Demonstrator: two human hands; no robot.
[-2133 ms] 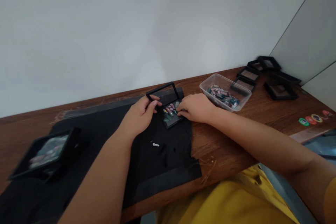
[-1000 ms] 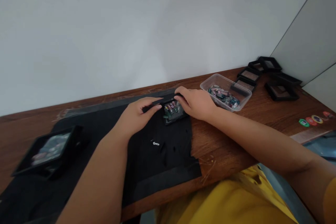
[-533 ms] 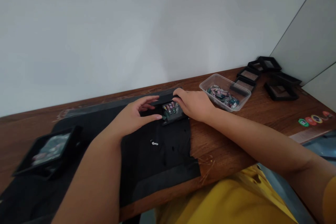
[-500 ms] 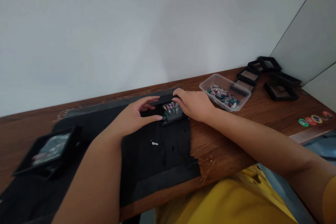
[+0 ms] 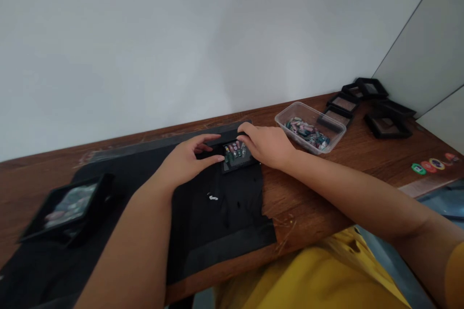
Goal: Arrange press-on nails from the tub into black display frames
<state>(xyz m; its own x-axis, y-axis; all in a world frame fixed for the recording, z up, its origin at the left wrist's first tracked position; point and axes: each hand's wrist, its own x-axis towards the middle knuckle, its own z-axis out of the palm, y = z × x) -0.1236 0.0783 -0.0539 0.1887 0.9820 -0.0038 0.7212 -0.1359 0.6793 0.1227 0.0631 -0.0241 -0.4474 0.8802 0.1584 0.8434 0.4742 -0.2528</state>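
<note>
In the head view a small black box (image 5: 236,166) lies on a black cloth (image 5: 217,231). Rows of glossy pink, white and green pieces (image 5: 235,149), shaped like false nails, sit inside it. My left hand (image 5: 188,157) is at the box's left side, fingers and thumb apart; the thumb tip is by the green pieces at the left edge, and whether it touches them I cannot tell. Curled over the right and far side of the box is my right hand (image 5: 270,145), its fingertips at the rim. A small white scrap (image 5: 213,198) lies on the cloth nearer to me.
A clear plastic tub (image 5: 329,128) with many similar pieces stands right of the cloth. Several black window boxes (image 5: 387,126) are grouped at the far right corner. Another filled black box (image 5: 68,205) rests at left. Round stickers (image 5: 429,167) mark the table's right edge.
My left hand has shifted very slightly at the box's left edge, and the green pieces there show more clearly. My right hand stays at the box, almost unmoved.
</note>
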